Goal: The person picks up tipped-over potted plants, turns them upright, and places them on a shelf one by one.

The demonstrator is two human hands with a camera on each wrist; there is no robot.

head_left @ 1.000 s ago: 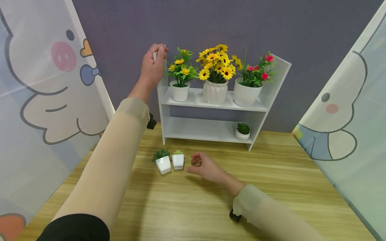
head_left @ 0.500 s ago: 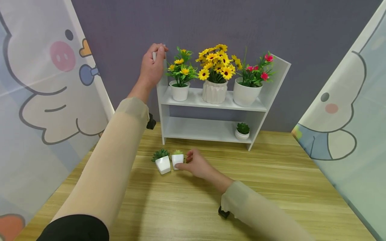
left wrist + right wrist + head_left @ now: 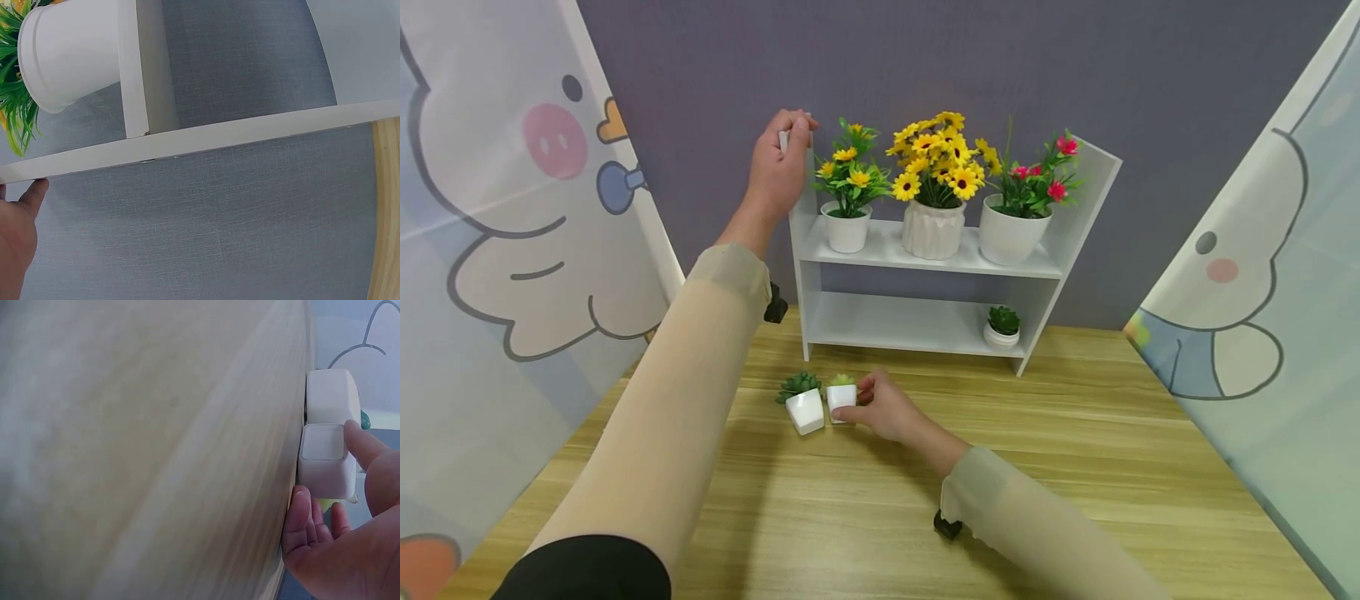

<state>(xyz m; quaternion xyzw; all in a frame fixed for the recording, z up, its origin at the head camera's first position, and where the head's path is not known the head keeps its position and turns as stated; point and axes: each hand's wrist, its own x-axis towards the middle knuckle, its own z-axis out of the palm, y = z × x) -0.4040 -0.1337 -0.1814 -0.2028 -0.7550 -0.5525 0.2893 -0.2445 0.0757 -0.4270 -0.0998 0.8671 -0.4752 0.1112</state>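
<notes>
My left hand [image 3: 781, 167] grips the top of the left side panel of a white two-tier shelf [image 3: 865, 321]; in the left wrist view, the fingers [image 3: 34, 197] meet the panel's edge. My right hand [image 3: 891, 408] holds a small light-green succulent in a white square pot [image 3: 842, 400] that lies tipped on the table. In the right wrist view, the thumb [image 3: 362, 444] touches one side of this pot [image 3: 328, 465], with the fingers curled at another side. Just left of it lies a darker green succulent in a similar white pot [image 3: 806, 411], also tipped over.
On the upper tier stand a yellow-flowered plant [image 3: 847, 229], a sunflower pot [image 3: 932, 229] and a pink-flowered plant [image 3: 1013, 233]. A round-potted succulent [image 3: 1002, 333] occupies the lower tier's right end. Cartoon-printed panels [image 3: 550, 275] flank the wooden table [image 3: 835, 508].
My right hand has moved left to the nearer-right tipped pot, bringing thumb and fingers onto it. My left hand stays on the shelf panel.
</notes>
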